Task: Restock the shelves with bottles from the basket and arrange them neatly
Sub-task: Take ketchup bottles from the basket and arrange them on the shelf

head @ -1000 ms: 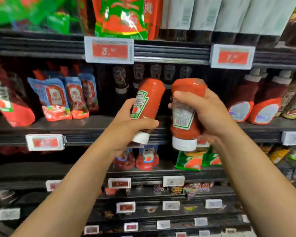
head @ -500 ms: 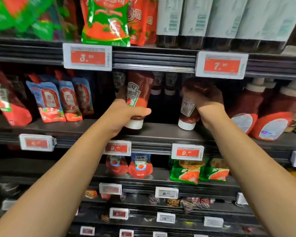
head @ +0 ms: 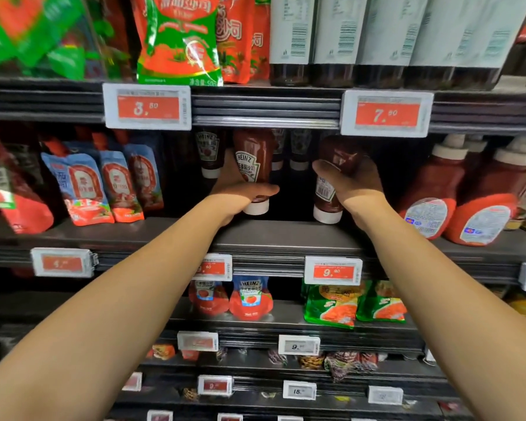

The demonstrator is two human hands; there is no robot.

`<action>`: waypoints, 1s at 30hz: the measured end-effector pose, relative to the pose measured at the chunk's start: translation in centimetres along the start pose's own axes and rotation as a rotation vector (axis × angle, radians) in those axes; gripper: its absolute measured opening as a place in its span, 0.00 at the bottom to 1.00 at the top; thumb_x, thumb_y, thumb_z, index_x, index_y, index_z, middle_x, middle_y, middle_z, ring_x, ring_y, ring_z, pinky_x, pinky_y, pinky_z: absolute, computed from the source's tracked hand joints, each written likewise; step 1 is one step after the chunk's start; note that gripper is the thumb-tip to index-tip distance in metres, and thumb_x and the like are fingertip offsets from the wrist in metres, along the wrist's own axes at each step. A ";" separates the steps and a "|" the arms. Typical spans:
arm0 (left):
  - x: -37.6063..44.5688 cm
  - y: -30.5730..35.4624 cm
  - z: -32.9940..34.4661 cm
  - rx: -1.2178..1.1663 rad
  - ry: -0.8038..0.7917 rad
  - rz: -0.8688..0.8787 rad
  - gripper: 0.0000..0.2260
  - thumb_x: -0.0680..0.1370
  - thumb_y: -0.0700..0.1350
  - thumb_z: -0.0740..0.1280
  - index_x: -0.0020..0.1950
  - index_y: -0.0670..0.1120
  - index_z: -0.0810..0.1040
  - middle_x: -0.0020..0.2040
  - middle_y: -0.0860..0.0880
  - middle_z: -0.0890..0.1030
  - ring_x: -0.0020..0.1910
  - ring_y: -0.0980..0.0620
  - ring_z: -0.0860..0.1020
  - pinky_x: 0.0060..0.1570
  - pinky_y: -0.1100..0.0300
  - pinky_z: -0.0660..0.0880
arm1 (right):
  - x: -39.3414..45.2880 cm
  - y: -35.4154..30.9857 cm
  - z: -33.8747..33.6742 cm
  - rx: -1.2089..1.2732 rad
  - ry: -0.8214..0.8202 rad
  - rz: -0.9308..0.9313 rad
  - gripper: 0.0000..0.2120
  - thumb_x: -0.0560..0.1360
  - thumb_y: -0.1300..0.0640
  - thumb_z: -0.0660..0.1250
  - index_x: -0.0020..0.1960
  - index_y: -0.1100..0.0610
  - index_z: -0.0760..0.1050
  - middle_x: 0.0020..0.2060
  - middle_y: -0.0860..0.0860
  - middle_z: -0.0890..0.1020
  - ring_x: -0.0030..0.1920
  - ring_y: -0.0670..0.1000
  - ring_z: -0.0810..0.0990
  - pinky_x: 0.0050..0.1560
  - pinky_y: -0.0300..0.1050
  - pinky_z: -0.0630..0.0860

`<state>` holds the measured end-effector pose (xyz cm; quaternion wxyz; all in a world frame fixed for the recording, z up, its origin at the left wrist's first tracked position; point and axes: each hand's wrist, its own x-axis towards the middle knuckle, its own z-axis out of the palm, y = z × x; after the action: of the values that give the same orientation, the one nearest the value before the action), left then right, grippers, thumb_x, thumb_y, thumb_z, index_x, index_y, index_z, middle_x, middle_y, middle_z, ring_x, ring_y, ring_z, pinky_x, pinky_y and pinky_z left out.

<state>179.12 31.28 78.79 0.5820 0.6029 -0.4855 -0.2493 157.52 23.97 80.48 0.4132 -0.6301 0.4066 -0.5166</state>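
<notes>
Both hands inside the middle shelf (head: 286, 235), each wrapped round an upside-down ketchup bottle, cap down. Left hand (head: 240, 189) curled about the lower body of the left bottle (head: 252, 165), label facing out, white cap just above the shelf board at 6 o'clock of the grip. Right hand (head: 356, 183) clasping the right bottle (head: 331, 183) from its 3 o'clock side, cap near the board, whether touching cannot be told. Long axes roughly upright, the right one leaning a little. More bottles (head: 208, 153) standing behind at 12 o'clock. Basket out of sight. Likely next: straight down, then release.
</notes>
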 end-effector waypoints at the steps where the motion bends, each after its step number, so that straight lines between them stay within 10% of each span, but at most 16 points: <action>1: 0.2 -0.4 -0.1 0.012 -0.009 0.008 0.38 0.53 0.49 0.83 0.55 0.63 0.66 0.56 0.55 0.79 0.55 0.59 0.79 0.49 0.64 0.77 | 0.0 0.1 0.0 -0.005 -0.007 0.006 0.27 0.63 0.42 0.80 0.58 0.51 0.81 0.50 0.46 0.86 0.52 0.47 0.85 0.55 0.46 0.81; 6: 1.4 -2.2 -0.4 0.043 -0.057 0.062 0.40 0.63 0.41 0.83 0.65 0.58 0.63 0.58 0.57 0.78 0.55 0.65 0.77 0.44 0.75 0.75 | 0.1 1.0 0.0 -0.025 0.014 -0.019 0.18 0.69 0.50 0.81 0.56 0.51 0.81 0.46 0.43 0.85 0.47 0.41 0.84 0.47 0.38 0.78; 12: 2.2 -3.1 -0.5 0.065 -0.065 0.050 0.43 0.65 0.44 0.82 0.72 0.55 0.60 0.62 0.55 0.78 0.61 0.58 0.77 0.62 0.58 0.73 | 0.6 0.8 1.6 -0.021 -0.026 -0.063 0.19 0.70 0.54 0.80 0.58 0.57 0.80 0.49 0.50 0.86 0.49 0.46 0.86 0.48 0.39 0.80; 17: 2.6 -3.4 -0.8 0.042 -0.047 0.044 0.41 0.66 0.43 0.82 0.70 0.55 0.60 0.60 0.55 0.79 0.59 0.59 0.77 0.58 0.60 0.74 | 1.7 0.2 2.4 -0.066 -0.094 -0.067 0.16 0.72 0.51 0.79 0.56 0.54 0.82 0.51 0.51 0.86 0.51 0.47 0.86 0.57 0.48 0.82; 30: 3.2 -3.9 -2.3 0.173 -0.019 0.068 0.42 0.60 0.60 0.81 0.68 0.55 0.63 0.58 0.58 0.80 0.58 0.61 0.79 0.59 0.62 0.74 | -6.6 -1.3 0.0 -0.505 0.006 -0.235 0.11 0.68 0.44 0.71 0.46 0.49 0.79 0.41 0.44 0.84 0.45 0.49 0.85 0.54 0.48 0.82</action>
<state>183.57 28.99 76.37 0.5311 0.6316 -0.5311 -0.1923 156.75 30.57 79.59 0.1792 -0.7546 0.4479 -0.4449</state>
